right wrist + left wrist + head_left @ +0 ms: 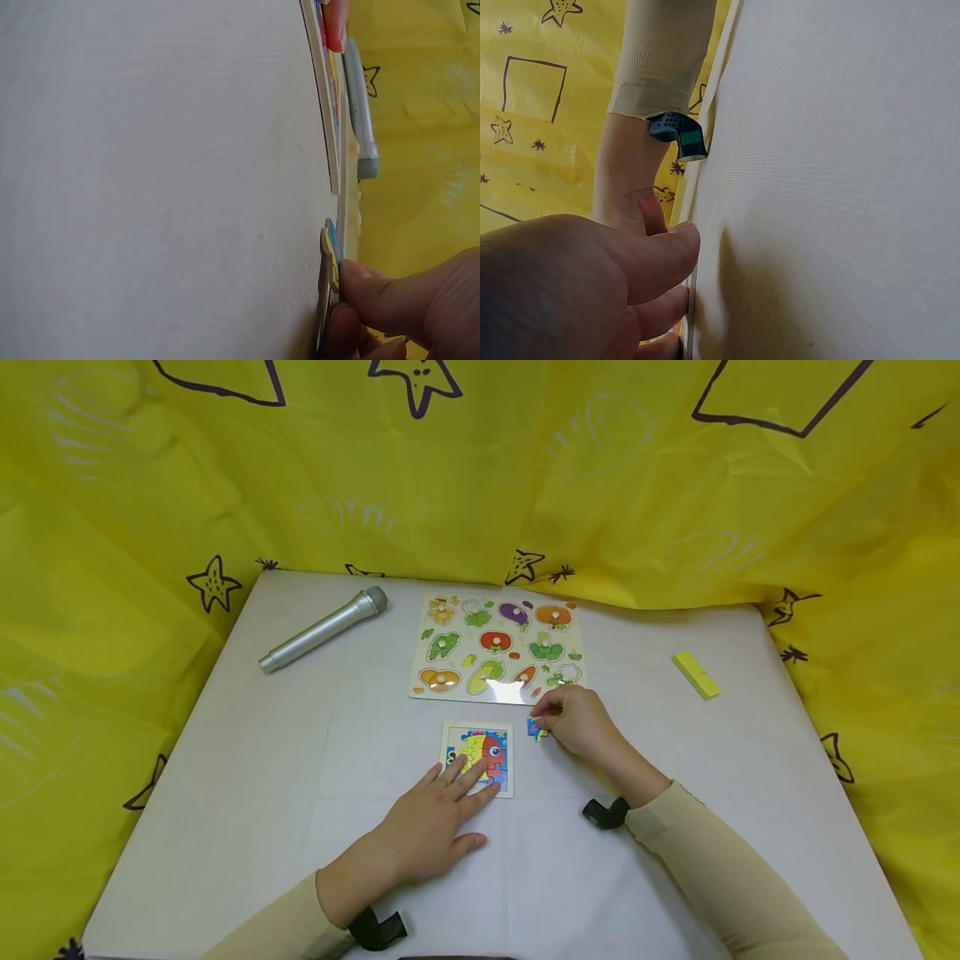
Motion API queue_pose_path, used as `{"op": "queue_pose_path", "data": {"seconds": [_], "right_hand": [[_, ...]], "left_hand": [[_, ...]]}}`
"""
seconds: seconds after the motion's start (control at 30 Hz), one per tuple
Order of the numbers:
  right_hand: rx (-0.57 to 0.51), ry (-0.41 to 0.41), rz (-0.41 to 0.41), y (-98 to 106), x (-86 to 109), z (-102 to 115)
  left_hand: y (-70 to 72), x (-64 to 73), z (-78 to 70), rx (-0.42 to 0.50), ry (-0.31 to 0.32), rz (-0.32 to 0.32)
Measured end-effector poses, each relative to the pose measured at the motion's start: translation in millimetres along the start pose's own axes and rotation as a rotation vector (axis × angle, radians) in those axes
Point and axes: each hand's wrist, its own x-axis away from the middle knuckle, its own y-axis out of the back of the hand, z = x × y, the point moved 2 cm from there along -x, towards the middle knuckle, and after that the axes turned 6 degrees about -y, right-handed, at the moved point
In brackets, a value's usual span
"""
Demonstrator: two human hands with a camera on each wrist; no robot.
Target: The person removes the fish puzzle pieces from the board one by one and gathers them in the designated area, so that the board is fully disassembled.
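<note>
A small square jigsaw puzzle (pixel 502 737) with a colourful fish picture lies in its tray on the white table. My left hand (pixel 427 827) rests on it with spread, straight fingers that cover its lower left part. Just right of the tray, my right hand (pixel 577 721) pinches a blue and yellow puzzle piece (pixel 536 728) between thumb and fingers. In the right wrist view the piece (pixel 333 255) stands tilted close over the tabletop, with the thumb (pixel 364 281) against its face. The left wrist view shows my left thumb (pixel 667 259) and curved fingertips near the tray's edge.
Behind the small puzzle lies a vegetable peg board (pixel 465 660). A silver microphone (pixel 322 631) is at the back left, and a yellow block (pixel 696 675) at the right. Yellow patterned cloth (pixel 480 485) hangs around the table (pixel 247 827).
</note>
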Motion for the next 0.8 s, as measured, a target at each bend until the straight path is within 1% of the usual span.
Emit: {"op": "queue_pose_path", "data": {"seconds": [0.33, 0.43, 0.5, 0.63, 0.73, 0.8], "right_hand": [[0.09, 0.067, -0.057, -1.2, 0.4, 3.1], [0.086, 0.087, -0.065, 0.2, 2.2, 8.2], [0.069, 0.101, -0.056, 0.5, 3.7, 13.5], [0.055, 0.169, 0.009, -5.0, 5.7, 27.3], [0.053, 0.23, 0.09, -14.5, 6.7, 37.8], [0.042, 0.251, 0.141, -21.3, 7.1, 44.2]], "left_hand": [[1.8, 1.2, -1.8, -0.005, 0.002, -0.004], [2.5, 1.1, -2.4, 0.002, 0.005, -0.001], [2.8, 1.0, -2.6, 0.002, 0.003, 0.0], [2.8, 0.6, -2.1, -0.007, 0.001, 0.006], [2.9, 0.9, -1.7, -0.008, 0.0, 0.011], [2.5, 0.6, -1.2, -0.008, 0.0, 0.014]]}}
